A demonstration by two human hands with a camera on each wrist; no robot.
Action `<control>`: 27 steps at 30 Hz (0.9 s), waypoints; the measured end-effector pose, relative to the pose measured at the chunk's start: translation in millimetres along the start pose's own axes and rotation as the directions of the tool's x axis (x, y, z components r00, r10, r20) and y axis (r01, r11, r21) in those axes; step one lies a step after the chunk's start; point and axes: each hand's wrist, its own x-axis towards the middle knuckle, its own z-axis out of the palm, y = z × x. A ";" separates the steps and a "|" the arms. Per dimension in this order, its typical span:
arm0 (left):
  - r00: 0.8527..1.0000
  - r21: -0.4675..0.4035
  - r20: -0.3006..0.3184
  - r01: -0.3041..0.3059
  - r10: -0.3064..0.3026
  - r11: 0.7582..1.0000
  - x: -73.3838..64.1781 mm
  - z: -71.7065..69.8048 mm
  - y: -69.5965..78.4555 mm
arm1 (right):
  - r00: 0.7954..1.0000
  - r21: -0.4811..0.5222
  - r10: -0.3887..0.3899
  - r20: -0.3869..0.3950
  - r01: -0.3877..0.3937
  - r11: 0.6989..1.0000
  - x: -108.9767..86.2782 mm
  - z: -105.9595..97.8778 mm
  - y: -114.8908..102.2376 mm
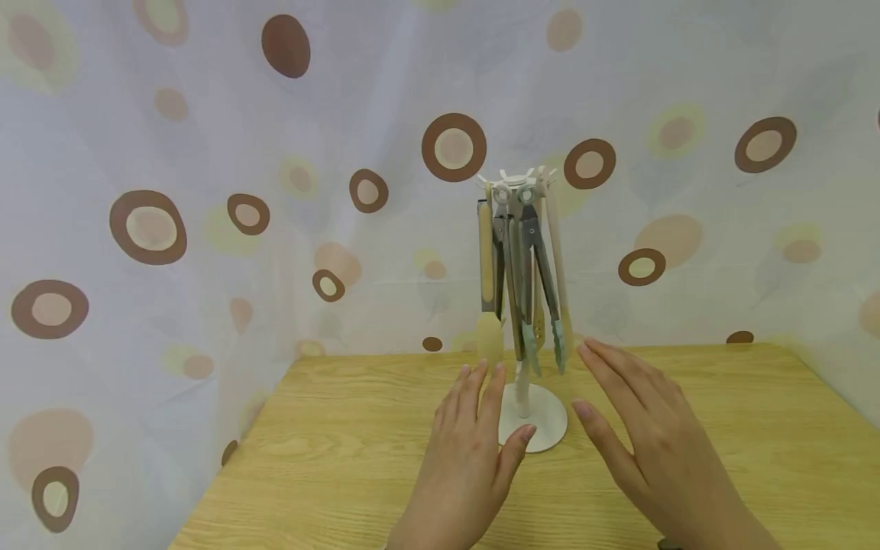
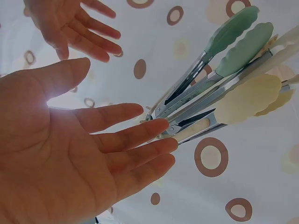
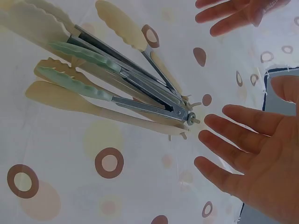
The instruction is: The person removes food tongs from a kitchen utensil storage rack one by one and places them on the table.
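A white utensil stand with a round base stands on the table, several utensils hanging from its top hooks. Green-tipped tongs hang facing front, their two arms spread. To their left hang cream-tipped tongs. A beige spatula and a jagged-edged beige utensil show in the right wrist view. My left hand, fingers extended, is in front of the stand's left side and holds nothing. My right hand is to the stand's right, also empty, with fingers extended and thumb apart.
The stand is on a light wood-grain table. Behind and to the left hangs a pale curtain with brown and yellow circles. The table's far edge meets it.
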 end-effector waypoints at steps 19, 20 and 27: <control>0.998 0.016 -0.059 -0.030 0.030 0.999 -1.0 -0.8 -2.1 | 0.996 0.039 -0.039 -0.078 0.042 0.998 20.1 5.0 16.9; 0.998 0.014 -0.056 -0.027 0.028 1.000 -1.1 -1.0 -2.1 | 0.996 0.042 -0.041 -0.085 0.044 0.998 21.4 5.0 17.2; 0.999 0.001 -0.031 -0.011 0.011 1.000 -1.3 -2.5 -1.8 | 0.980 0.055 -0.087 -0.180 0.098 0.994 33.4 7.6 20.5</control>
